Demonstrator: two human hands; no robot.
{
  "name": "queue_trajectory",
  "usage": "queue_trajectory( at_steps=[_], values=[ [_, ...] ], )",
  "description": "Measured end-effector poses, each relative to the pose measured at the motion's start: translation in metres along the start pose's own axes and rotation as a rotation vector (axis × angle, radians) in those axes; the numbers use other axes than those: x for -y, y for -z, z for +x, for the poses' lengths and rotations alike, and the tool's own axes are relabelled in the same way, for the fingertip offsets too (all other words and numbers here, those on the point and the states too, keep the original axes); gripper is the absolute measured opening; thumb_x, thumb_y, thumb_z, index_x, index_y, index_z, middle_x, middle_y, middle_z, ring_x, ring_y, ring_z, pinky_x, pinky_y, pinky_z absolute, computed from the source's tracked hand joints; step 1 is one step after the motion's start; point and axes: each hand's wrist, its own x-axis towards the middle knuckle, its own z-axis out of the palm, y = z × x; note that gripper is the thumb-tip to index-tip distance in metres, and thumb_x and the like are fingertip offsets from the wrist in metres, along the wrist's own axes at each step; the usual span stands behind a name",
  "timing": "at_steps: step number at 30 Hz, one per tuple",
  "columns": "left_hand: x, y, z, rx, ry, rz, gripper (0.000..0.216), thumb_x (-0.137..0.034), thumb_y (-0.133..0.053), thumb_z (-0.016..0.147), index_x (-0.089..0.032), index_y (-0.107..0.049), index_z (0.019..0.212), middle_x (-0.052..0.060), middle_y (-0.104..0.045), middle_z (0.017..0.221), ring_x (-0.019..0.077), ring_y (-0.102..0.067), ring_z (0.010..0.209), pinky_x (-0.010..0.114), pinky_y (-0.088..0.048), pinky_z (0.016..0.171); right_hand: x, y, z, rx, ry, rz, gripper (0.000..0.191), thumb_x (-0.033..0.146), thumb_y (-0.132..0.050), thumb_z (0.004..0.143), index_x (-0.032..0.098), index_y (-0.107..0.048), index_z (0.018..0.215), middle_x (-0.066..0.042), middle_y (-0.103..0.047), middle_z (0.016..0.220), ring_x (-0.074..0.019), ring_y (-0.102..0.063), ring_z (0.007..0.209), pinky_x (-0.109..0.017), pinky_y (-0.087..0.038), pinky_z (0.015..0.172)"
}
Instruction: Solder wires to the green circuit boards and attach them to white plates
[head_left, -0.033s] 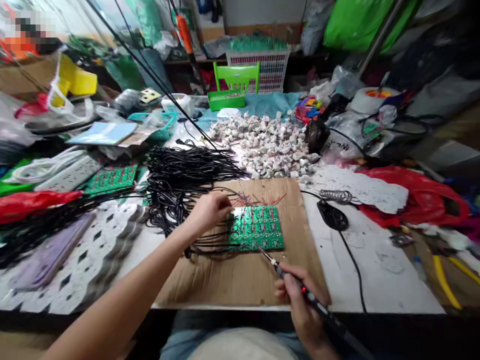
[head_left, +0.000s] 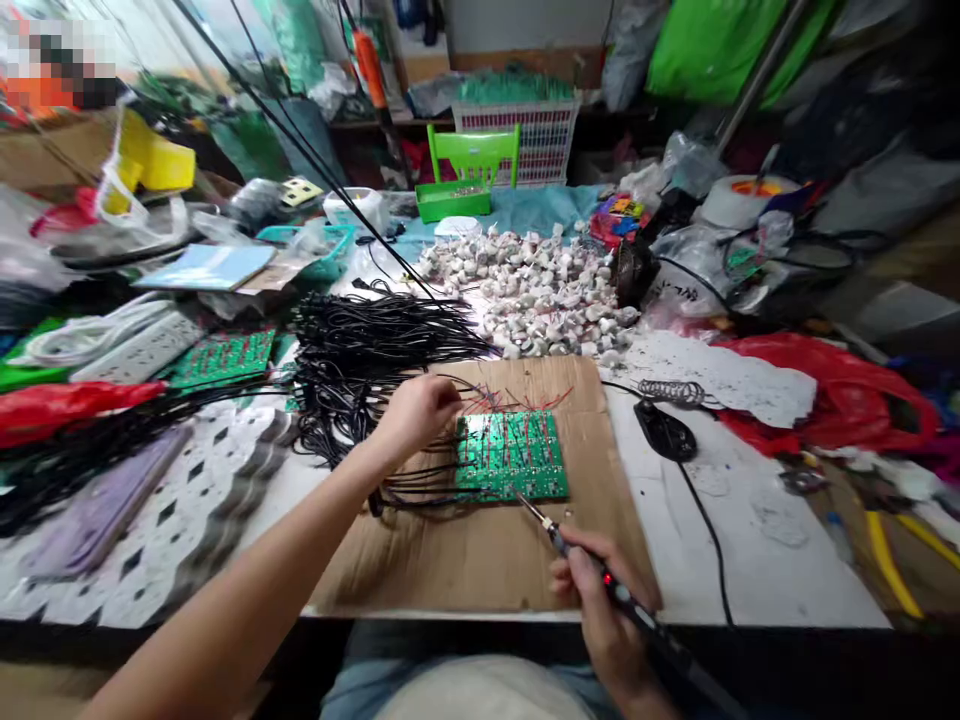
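A green circuit board (head_left: 510, 455) lies on a sheet of brown cardboard (head_left: 480, 560), with rows of thin red wires and black leads on it. My right hand (head_left: 600, 590) grips a soldering iron (head_left: 559, 538) with a small red light on its handle. The iron's tip is at the board's lower edge; whether it touches is too fine to tell. My left hand (head_left: 420, 415) is closed just beyond the board's upper left corner, beside black cables (head_left: 420, 480) that run to the board. Whatever its fingertips pinch is hidden.
Behind the cardboard lie a bundle of black cables (head_left: 375, 325) and a heap of small white parts (head_left: 540, 285). On the right are a soldering iron stand (head_left: 666, 425) with a coil and a red plastic bag (head_left: 847, 390). More green boards (head_left: 225, 358) and a purple case (head_left: 112, 505) lie left.
My left hand has shifted very slightly to the left, away from the board's corner. The soldering iron and the board stay where they were.
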Motion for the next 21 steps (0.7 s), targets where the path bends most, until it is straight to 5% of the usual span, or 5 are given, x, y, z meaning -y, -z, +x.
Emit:
queue_trajectory(
  at_steps=[4,8,13,21],
  values=[
    [0.007,-0.005,0.032,-0.007,-0.013,-0.016,0.018,-0.024,-0.063,0.083,-0.016,-0.077,0.090,0.010,-0.068,0.098,0.0241,-0.062,0.092,0.031,-0.044,0.080,-0.002,0.000,0.001,-0.005,0.031,-0.014,0.032,0.047,-0.060,0.095,0.020,-0.075,0.102,-0.002,-0.073,0.069,-0.0151,-0.068,0.055,-0.024,-0.057,0.053],
    [0.005,-0.015,0.045,0.073,-0.009,-0.122,0.018,-0.035,-0.069,0.080,-0.019,-0.077,0.084,0.006,-0.071,0.086,0.0203,-0.063,0.080,0.028,-0.043,0.073,0.000,-0.002,0.003,-0.022,0.072,-0.010,0.031,0.045,-0.059,0.096,0.020,-0.075,0.102,-0.001,-0.072,0.068,-0.0137,-0.068,0.054,-0.023,-0.057,0.052],
    [0.006,-0.020,0.048,0.121,0.121,-0.309,0.023,-0.041,-0.071,0.075,-0.019,-0.075,0.080,0.004,-0.074,0.077,0.0187,-0.064,0.071,0.026,-0.043,0.063,0.002,-0.002,0.004,-0.014,0.083,-0.012,0.030,0.045,-0.058,0.097,0.021,-0.075,0.102,-0.001,-0.073,0.069,-0.0136,-0.069,0.053,-0.022,-0.056,0.052],
    [0.007,0.008,0.028,0.189,0.243,-0.703,0.029,-0.042,-0.073,0.065,-0.016,-0.072,0.078,0.004,-0.071,0.074,0.0141,-0.060,0.066,0.026,-0.045,0.063,0.001,-0.001,0.004,-0.018,0.055,-0.006,0.031,0.045,-0.060,0.096,0.019,-0.075,0.101,-0.002,-0.074,0.069,-0.0151,-0.070,0.054,-0.025,-0.057,0.054]
  ],
)
